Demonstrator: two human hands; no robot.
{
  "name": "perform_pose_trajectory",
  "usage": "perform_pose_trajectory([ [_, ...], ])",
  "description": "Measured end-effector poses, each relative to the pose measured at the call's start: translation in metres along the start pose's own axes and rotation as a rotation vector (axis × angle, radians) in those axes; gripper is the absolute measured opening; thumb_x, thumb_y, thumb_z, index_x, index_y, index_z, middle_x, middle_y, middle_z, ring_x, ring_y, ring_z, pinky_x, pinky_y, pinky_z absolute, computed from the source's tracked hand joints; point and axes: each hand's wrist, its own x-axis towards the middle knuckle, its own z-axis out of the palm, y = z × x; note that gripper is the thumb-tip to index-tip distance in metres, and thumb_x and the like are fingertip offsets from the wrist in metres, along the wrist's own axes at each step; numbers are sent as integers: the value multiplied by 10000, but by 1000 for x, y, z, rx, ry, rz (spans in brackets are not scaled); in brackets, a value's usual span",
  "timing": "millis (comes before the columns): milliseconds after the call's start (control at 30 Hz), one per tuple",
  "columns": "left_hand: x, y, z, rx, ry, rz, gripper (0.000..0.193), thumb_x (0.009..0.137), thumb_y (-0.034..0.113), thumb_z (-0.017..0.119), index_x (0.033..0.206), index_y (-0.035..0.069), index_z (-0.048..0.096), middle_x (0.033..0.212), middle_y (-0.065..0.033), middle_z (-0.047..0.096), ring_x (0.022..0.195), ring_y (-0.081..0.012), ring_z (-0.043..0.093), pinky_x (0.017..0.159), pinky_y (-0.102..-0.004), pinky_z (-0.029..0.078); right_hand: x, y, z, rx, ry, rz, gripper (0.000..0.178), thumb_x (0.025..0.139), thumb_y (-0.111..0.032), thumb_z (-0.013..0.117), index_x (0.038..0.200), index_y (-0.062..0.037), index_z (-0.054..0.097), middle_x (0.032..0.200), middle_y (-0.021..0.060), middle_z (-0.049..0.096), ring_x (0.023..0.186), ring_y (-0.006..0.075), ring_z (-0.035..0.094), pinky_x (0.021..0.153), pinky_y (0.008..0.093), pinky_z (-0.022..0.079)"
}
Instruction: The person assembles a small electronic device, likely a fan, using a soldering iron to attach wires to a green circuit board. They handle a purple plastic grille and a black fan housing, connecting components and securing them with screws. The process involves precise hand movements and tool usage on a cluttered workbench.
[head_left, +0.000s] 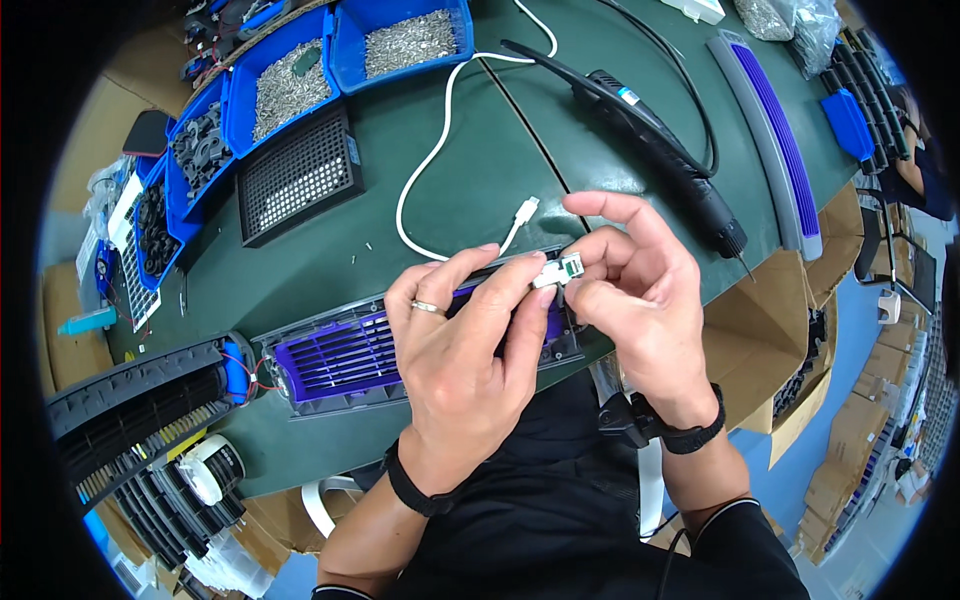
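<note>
My left hand [470, 345] and my right hand [640, 290] meet over a long grey frame with a purple grille [340, 360] that lies on the green table near its front edge. Between the fingertips of both hands is a small white part with a green circuit board [562, 270], held just above the frame's right end. My left hand wears a ring and covers the middle of the grille. Both wrists carry black bands.
A black electric screwdriver [660, 140] with its cable lies to the upper right, a white cable [440, 150] in the middle. Blue bins of screws [410, 40] and black parts [200, 150] stand at the upper left, beside a black perforated tray [300, 175]. Another grey-purple frame [770, 140] lies far right.
</note>
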Motion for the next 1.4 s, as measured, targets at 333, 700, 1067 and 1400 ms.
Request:
perform_pose_trajectory([
  [333, 0, -3, 2, -32, 10, 14, 268, 862, 21, 837, 1120, 33, 764, 937, -68, 806, 1009, -272, 732, 967, -427, 462, 11, -6, -2, 8, -4, 82, 532, 818, 79, 646, 1347, 65, 595, 893, 48, 709, 697, 69, 588, 623, 228, 459],
  [700, 0, -3, 2, -26, 13, -31, 252, 886, 46, 833, 1131, 44, 774, 960, -74, 806, 1005, -244, 731, 967, -401, 465, 16, -11, -4, -100, -61, 86, 506, 840, 59, 647, 1345, 55, 609, 874, 43, 704, 710, 73, 612, 631, 232, 485],
  [1067, 2, -1, 5, 3, 32, -106, 220, 877, 80, 840, 1090, 52, 793, 970, -88, 763, 952, -245, 693, 919, -406, 477, -10, 31, -10, -576, 65, -688, 264, 838, 110, 804, 1070, 16, 718, 1053, 138, 768, 811, 176, 746, 627, 286, 577],
  [1400, 11, 5, -8, -113, -149, -237, 208, 927, 80, 800, 1126, 45, 750, 954, -62, 806, 1030, -214, 702, 1007, -388, 442, -1, 39, -13, -742, 128, -935, 252, 781, 99, 812, 1005, 3, 749, 1020, 146, 768, 790, 298, 733, 694, 356, 590],
])
